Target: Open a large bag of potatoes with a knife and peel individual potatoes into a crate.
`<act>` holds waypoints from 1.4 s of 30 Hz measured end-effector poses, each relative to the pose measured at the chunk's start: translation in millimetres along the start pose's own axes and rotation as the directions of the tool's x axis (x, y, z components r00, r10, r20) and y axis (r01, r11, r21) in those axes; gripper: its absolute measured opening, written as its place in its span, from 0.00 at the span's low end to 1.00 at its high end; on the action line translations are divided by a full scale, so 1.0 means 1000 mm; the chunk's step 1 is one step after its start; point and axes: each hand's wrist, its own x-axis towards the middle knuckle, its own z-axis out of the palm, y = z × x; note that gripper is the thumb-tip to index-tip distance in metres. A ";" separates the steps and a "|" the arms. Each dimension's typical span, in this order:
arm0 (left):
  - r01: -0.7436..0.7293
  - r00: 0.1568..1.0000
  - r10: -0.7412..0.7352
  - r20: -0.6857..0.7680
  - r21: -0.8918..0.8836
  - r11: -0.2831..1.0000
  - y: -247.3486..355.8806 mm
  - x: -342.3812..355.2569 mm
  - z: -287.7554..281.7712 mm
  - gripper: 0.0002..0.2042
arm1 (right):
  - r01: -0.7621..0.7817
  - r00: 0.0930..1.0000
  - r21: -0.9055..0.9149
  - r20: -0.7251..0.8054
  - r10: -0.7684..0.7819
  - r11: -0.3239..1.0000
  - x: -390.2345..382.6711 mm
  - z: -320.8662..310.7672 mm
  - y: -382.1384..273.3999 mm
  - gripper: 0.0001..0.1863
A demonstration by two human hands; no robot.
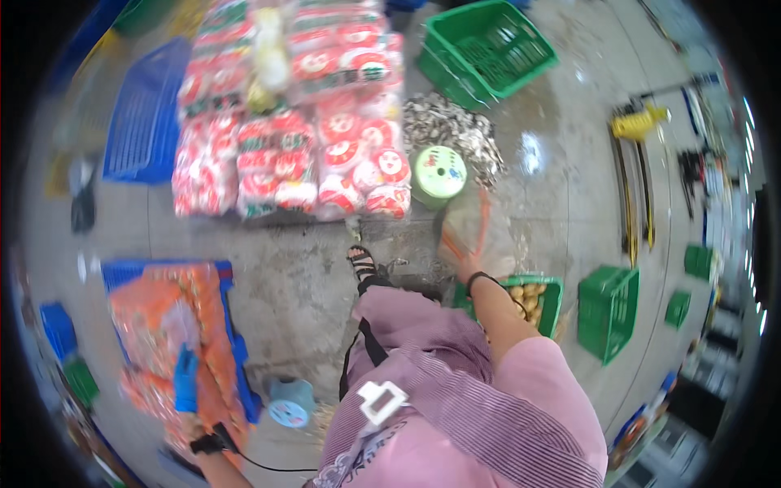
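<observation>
Grey concrete floor point(285, 301) everywhere, with a huge stack of red-and-white packs point(285, 163) out front. Orange sacks point(210, 305) on a blue pallet point(241, 351), left side. Green crate point(556, 302) of potato-looking stuff point(533, 302) by the right forearm. Clear plastic bag point(498, 244) just past it, gripped in the right hand point(466, 263). Blue-gloved left hand point(186, 376) over the sacks; can't tell if grasping anything.

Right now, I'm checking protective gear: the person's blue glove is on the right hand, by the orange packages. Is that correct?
Wrong hand: the head view shows the blue glove on the left hand, by the orange packages.
</observation>
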 end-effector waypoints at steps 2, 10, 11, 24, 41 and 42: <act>-0.013 0.982 -0.009 0.189 0.115 0.993 0.026 0.025 0.027 0.20 | 0.010 1.000 -0.023 -0.015 -0.010 1.000 0.008 -0.019 -0.029 0.12; -0.222 0.829 -0.231 0.509 0.679 0.700 0.123 0.105 0.091 0.25 | -0.364 0.839 0.928 0.289 0.462 0.080 0.063 -0.065 -0.113 0.18; -0.300 0.803 -0.230 0.550 0.706 0.641 0.132 0.115 0.098 0.25 | -0.364 0.805 0.929 0.350 0.479 -0.066 0.059 -0.073 -0.126 0.18; -0.975 0.183 -0.111 0.977 0.195 0.106 0.163 0.247 0.189 0.25 | -0.490 0.743 0.758 0.621 0.248 -0.430 -0.006 -0.105 -0.322 0.15; -0.977 0.066 -0.980 0.187 -0.187 -0.101 0.111 0.150 0.294 0.25 | -0.022 0.864 0.432 0.461 0.200 -0.902 -0.249 -0.235 -0.470 0.20; -0.984 0.090 -0.990 0.113 -0.146 -0.106 0.107 0.150 0.288 0.25 | 0.069 0.832 0.401 0.483 0.274 -0.914 -0.240 -0.233 -0.484 0.18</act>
